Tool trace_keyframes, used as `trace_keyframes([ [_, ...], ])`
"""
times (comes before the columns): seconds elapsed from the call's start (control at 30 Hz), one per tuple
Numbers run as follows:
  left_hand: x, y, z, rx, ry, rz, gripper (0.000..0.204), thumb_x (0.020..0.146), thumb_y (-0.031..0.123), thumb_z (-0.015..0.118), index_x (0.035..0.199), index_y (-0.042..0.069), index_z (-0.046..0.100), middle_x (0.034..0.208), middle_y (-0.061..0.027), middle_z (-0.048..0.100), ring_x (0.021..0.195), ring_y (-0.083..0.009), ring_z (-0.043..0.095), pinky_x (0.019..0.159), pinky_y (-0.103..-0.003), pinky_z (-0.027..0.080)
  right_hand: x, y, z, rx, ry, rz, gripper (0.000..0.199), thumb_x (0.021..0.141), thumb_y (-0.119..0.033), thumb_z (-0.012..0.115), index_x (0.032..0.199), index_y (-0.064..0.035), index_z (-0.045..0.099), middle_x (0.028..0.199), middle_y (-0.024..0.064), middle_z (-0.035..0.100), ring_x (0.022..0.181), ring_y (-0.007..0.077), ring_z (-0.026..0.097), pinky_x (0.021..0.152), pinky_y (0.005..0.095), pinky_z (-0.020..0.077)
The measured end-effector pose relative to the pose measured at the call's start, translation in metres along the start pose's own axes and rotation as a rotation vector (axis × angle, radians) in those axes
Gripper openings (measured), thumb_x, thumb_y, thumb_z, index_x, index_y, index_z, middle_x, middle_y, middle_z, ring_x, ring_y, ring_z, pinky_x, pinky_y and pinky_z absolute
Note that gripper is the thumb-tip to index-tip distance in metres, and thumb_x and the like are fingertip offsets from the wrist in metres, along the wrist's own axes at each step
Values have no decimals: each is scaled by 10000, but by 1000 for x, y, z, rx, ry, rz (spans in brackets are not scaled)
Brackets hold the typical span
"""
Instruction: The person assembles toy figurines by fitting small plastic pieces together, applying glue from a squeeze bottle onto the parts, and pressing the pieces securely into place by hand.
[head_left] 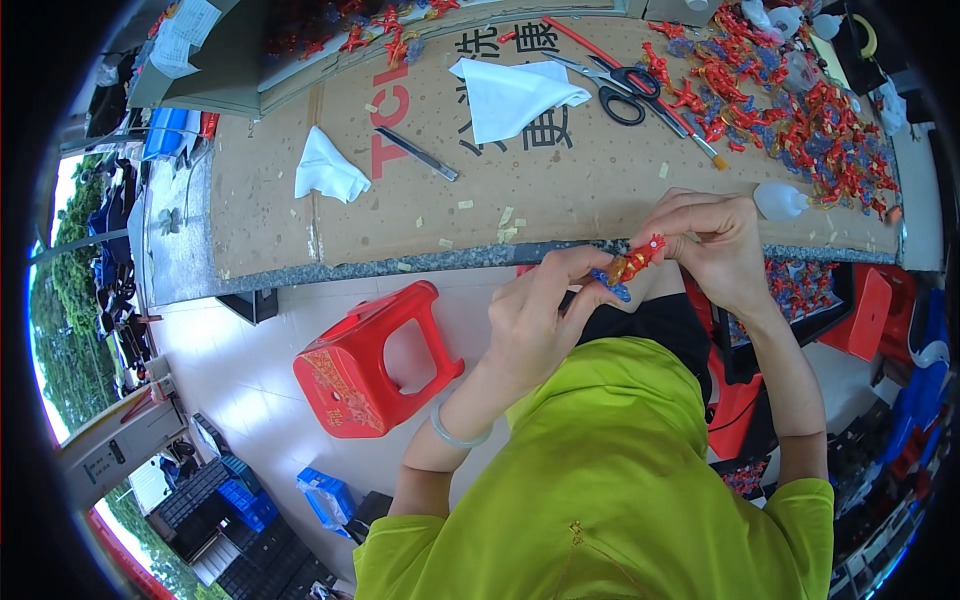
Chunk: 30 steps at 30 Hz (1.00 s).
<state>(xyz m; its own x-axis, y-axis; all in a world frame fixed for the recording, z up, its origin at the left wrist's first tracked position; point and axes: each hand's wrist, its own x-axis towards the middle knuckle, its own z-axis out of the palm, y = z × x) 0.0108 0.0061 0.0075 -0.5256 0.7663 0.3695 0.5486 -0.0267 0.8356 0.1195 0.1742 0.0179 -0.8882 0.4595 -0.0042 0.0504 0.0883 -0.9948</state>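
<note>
Left hand [535,320] and right hand [705,245] both pinch one small red toy figure [637,262], steadying each end for close handling. More figures [800,110] (red and blue) lie piled on the counter [560,200], within reach.

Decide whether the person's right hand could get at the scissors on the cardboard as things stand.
Probably not yet: the right hand and left hand both grip a small red toy. The scissors lie uncovered on the cardboard, farther up.

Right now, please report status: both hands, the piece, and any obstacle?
Left hand and right hand both pinch one small red toy figure with a blue part. Held above the table edge. Nothing between the hands.
</note>
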Motion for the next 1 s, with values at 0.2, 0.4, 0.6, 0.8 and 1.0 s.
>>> trace_keyframes([
  [0.2, -2, -4, 1, 38, 3, 39, 240, 721, -14, 732, 913, -16, 589, 862, -87, 682, 685, -194, 677, 575, -255, 520, 2, 0, 0, -52, -11, -134, 237, 621, 156, 614, 783, 22, 722, 731, 94, 676, 688, 162, 595, 614, 268, 477],
  [0.4, 4, -3, 0, -4, 2, -42, 355, 734, -29, 720, 1033, -36, 528, 931, -124, 668, 724, -196, 678, 620, -273, 545, 6, -4, -5, -155, -22, -203, 303, 609, 176, 573, 817, 16, 726, 755, 99, 681, 711, 170, 605, 617, 268, 488],
  [0.6, 16, -10, -14, 1, 69, -246, 494, 760, -30, 706, 1176, -18, 440, 988, -157, 642, 802, -200, 677, 669, -277, 550, 22, 0, -11, -365, 180, -552, 314, 578, 148, 600, 826, 6, 728, 775, 95, 687, 725, 197, 604, 622, 284, 484],
  [0.8, 13, -11, -13, -858, -81, -588, 405, 918, 127, 589, 1250, -29, 418, 1013, -154, 639, 862, -204, 666, 753, -282, 541, 21, 11, 1, -288, 162, -676, 301, 585, 133, 619, 828, -2, 733, 806, 98, 689, 751, 215, 604, 614, 280, 487],
  [1.0, 16, -14, -15, -981, -155, -680, 352, 961, 176, 525, 1203, -78, 485, 982, -145, 642, 855, -205, 673, 769, -281, 541, 19, 16, 8, -211, 107, -579, 267, 631, 128, 631, 851, 14, 730, 851, 125, 687, 769, 205, 608, 604, 262, 501],
])
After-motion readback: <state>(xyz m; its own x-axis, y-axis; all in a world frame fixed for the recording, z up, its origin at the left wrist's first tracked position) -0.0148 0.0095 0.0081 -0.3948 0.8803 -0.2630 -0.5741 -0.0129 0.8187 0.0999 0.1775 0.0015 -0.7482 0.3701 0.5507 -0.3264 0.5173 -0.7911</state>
